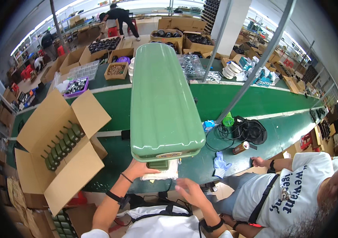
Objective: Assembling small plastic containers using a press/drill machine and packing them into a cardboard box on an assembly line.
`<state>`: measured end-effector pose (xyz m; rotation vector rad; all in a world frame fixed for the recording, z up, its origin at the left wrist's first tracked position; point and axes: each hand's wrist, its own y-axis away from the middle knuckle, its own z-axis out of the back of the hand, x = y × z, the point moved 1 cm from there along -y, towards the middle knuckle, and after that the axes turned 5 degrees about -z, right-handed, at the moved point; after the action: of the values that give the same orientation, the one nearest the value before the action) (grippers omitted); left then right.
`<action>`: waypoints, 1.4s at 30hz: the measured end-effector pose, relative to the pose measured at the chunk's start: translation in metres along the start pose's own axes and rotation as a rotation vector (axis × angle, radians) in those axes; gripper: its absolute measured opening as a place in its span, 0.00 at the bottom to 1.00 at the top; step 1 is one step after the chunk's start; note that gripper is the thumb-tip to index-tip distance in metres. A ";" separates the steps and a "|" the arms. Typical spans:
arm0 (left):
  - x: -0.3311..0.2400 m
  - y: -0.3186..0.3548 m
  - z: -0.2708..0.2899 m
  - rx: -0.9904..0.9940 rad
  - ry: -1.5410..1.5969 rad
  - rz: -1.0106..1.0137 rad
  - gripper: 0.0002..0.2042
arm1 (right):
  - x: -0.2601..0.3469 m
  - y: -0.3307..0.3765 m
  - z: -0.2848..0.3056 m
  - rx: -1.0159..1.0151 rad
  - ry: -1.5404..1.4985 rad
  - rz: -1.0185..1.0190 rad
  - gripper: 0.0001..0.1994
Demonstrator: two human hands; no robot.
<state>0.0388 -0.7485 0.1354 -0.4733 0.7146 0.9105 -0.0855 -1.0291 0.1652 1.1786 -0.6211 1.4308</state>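
Note:
A large glossy green lamp housing (pixel 165 107) looms over the middle of the bench and hides part of what lies beneath. Under its lower end, my left hand (pixel 138 169) grips a small dark-green boxy piece (pixel 158 164) from the left; some fingers are hidden. That piece lies on a white cloth pad (pixel 163 173) at the bench's near edge. My right hand (pixel 189 189) is just right of the pad, fingers apart and holding nothing. To the left, an open cardboard carton (pixel 63 139) holds a row of green boxy pieces (pixel 62 146) with thin dark stems.
A green conveyor belt (pixel 248 97) runs behind the bench. To the right lie a blue-and-white glove (pixel 220 164), a can (pixel 240 148), a black bag (pixel 251 130) and cables. A co-worker in a white shirt (pixel 284 194) sits at my right. A slanted metal pole (pixel 256 63) rises nearby.

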 end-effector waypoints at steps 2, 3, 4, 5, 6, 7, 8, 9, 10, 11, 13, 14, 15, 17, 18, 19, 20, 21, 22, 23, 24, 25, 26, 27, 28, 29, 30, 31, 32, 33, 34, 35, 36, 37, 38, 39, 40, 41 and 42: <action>0.001 0.000 -0.009 -0.045 0.068 -0.006 0.43 | 0.003 -0.022 -0.001 -0.018 -0.125 -0.061 0.21; 0.002 -0.001 -0.010 -0.065 0.024 -0.041 0.43 | -0.005 -0.039 -0.005 -0.186 -0.047 0.002 0.22; 0.004 -0.001 -0.010 -0.085 -0.019 -0.075 0.43 | -0.012 -0.056 -0.009 -0.352 0.032 0.065 0.22; 0.011 0.001 -0.015 -0.061 0.025 -0.017 0.45 | -0.021 -0.077 -0.018 -0.340 0.037 0.057 0.22; 0.012 0.004 -0.018 -0.059 0.036 -0.009 0.45 | -0.030 -0.096 -0.025 -0.403 -0.029 0.136 0.23; 0.014 0.004 -0.020 -0.060 0.006 -0.011 0.47 | -0.038 -0.109 -0.029 -0.463 -0.095 0.216 0.24; 0.016 0.004 -0.019 -0.063 -0.026 -0.013 0.48 | -0.042 -0.118 -0.032 -0.452 -0.089 0.210 0.24; 0.012 0.004 -0.017 -0.017 -0.002 0.034 0.48 | -0.048 -0.124 -0.033 -0.422 -0.071 0.214 0.22; 0.017 0.004 -0.026 -0.020 0.008 0.041 0.48 | -0.053 -0.128 -0.033 -0.393 -0.053 0.216 0.21; 0.034 0.010 -0.038 -0.098 0.006 0.083 0.46 | -0.043 -0.128 -0.036 -0.354 -0.123 0.220 0.20; 0.043 0.017 -0.062 -0.217 0.084 0.150 0.41 | -0.052 -0.126 -0.033 -0.290 -0.093 0.221 0.20; 0.043 0.014 -0.061 -0.229 0.091 0.155 0.41 | -0.051 -0.131 -0.027 -0.251 -0.071 0.240 0.20; 0.042 0.012 -0.060 -0.200 0.029 0.156 0.42 | -0.049 -0.133 -0.022 -0.205 -0.058 0.204 0.20; 0.048 0.014 -0.058 -0.149 -0.115 0.120 0.44 | -0.036 -0.138 -0.012 -0.154 0.022 0.240 0.19; 0.037 0.011 -0.055 -0.155 -0.110 0.109 0.44 | -0.030 -0.137 -0.002 -0.139 0.093 0.264 0.18; 0.022 0.009 -0.057 -0.178 -0.210 0.141 0.46 | -0.058 -0.149 0.020 -0.247 0.298 0.334 0.16; 0.006 0.005 -0.060 -0.202 -0.309 0.169 0.47 | -0.087 -0.157 0.046 -0.358 0.505 0.403 0.15; 0.003 0.011 -0.066 -0.337 -0.381 0.184 0.52 | -0.075 -0.162 0.038 -0.329 0.504 0.419 0.15; -0.008 0.011 -0.069 -0.349 -0.375 0.208 0.52 | -0.069 -0.162 0.069 -0.297 0.461 0.429 0.15; -0.028 0.007 -0.069 -0.451 -0.285 0.249 0.54 | -0.057 -0.166 0.100 -0.278 0.422 0.427 0.15; -0.040 0.007 -0.070 -0.555 -0.197 0.299 0.56 | -0.049 -0.163 0.121 -0.250 0.380 0.425 0.15; -0.040 0.003 -0.077 -0.605 -0.249 0.288 0.57 | -0.028 -0.170 0.138 -0.230 0.344 0.421 0.15; -0.042 0.003 -0.081 -0.612 -0.237 0.310 0.57 | -0.024 -0.160 0.141 -0.201 0.305 0.416 0.15; -0.042 0.001 -0.080 -0.641 -0.226 0.320 0.57 | -0.007 -0.166 0.152 -0.182 0.264 0.414 0.15; -0.042 0.000 -0.079 -0.671 -0.216 0.330 0.56 | 0.003 -0.166 0.145 -0.162 0.222 0.411 0.15; -0.044 -0.002 -0.079 -0.693 -0.208 0.326 0.56 | 0.015 -0.164 0.146 -0.146 0.182 0.402 0.15; -0.044 -0.001 -0.082 -0.695 -0.198 0.342 0.56 | 0.024 -0.157 0.154 -0.126 0.141 0.391 0.15; -0.043 -0.001 -0.083 -0.697 -0.216 0.338 0.57 | 0.033 -0.156 0.157 -0.106 0.100 0.380 0.16; -0.043 -0.002 -0.082 -0.702 -0.236 0.330 0.57 | 0.052 -0.161 0.158 -0.089 0.060 0.373 0.16; -0.043 -0.003 -0.084 -0.712 -0.240 0.325 0.56 | 0.063 -0.161 0.158 -0.084 0.018 0.361 0.16; -0.042 -0.002 -0.085 -0.714 -0.234 0.333 0.56 | 0.077 -0.163 0.155 -0.072 -0.026 0.351 0.16; -0.042 -0.002 -0.085 -0.704 -0.233 0.337 0.56 | 0.092 -0.166 0.153 -0.061 -0.069 0.341 0.16; -0.043 -0.002 -0.084 -0.699 -0.233 0.345 0.56 | 0.109 -0.173 0.151 -0.045 -0.113 0.333 0.16; -0.044 -0.004 -0.084 -0.694 -0.224 0.344 0.56 | 0.128 -0.183 0.161 -0.046 -0.155 0.321 0.16; -0.042 -0.005 -0.085 -0.708 -0.226 0.335 0.56 | 0.135 -0.178 0.167 -0.040 -0.200 0.303 0.16; -0.041 -0.004 -0.084 -0.725 -0.232 0.333 0.56 | 0.146 -0.175 0.168 -0.028 -0.247 0.287 0.16; -0.041 -0.001 -0.086 -0.721 -0.228 0.345 0.56 | 0.154 -0.176 0.164 -0.017 -0.294 0.270 0.16; -0.043 -0.003 -0.086 -0.720 -0.212 0.332 0.56 | 0.169 -0.177 0.170 -0.020 -0.334 0.259 0.16; -0.041 0.000 -0.085 -0.720 -0.206 0.338 0.56 | 0.169 -0.155 0.164 -0.005 -0.384 0.243 0.16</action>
<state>-0.0082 -0.8255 0.1072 -0.8915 0.2581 1.5193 0.1328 -1.0658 0.3399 1.4258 -1.0636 1.4089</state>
